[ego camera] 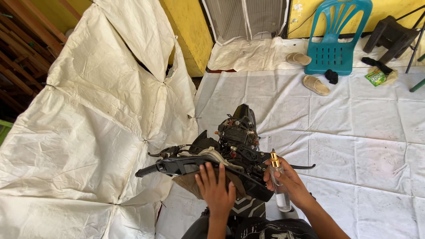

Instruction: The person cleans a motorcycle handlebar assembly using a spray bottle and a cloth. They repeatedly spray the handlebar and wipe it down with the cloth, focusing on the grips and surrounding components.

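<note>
Closest to the camera, at the bottom edge, is the person's dark patterned clothing (pixel 265 229), with both forearms reaching up from it. The left hand (pixel 215 188) lies flat with its fingers spread, pressing a brown cloth (pixel 189 183) against the black handlebar cover (pixel 186 166) of a motorcycle (pixel 237 137). The hand is not closed around anything; the cloth sits under its palm and sticks out to its left. Just beyond the fingertips runs the handlebar, its black grip (pixel 146 171) pointing away to the left of that hand.

The right hand (pixel 285 181) is wrapped around a clear spray bottle (pixel 279 186) with a gold nozzle. The bottle stands nearly upright, its nozzle rising above the thumb and fingers and its base showing below the hand. It is just to the right of the left hand, with the dark edge of the cover between them. A thin brake lever (pixel 303 167) pokes out to the right just past the knuckles.

Ahead of both hands the stripped front of the motorcycle shows bare wiring and black parts. White sheeting (pixel 354 132) covers the floor, and more of it (pixel 88 110) is draped to the left. Far beyond the right hand stand a teal plastic chair (pixel 334 40), two tan sandals (pixel 315 85), and a small green packet (pixel 376 77) against the yellow wall (pixel 190 26).
</note>
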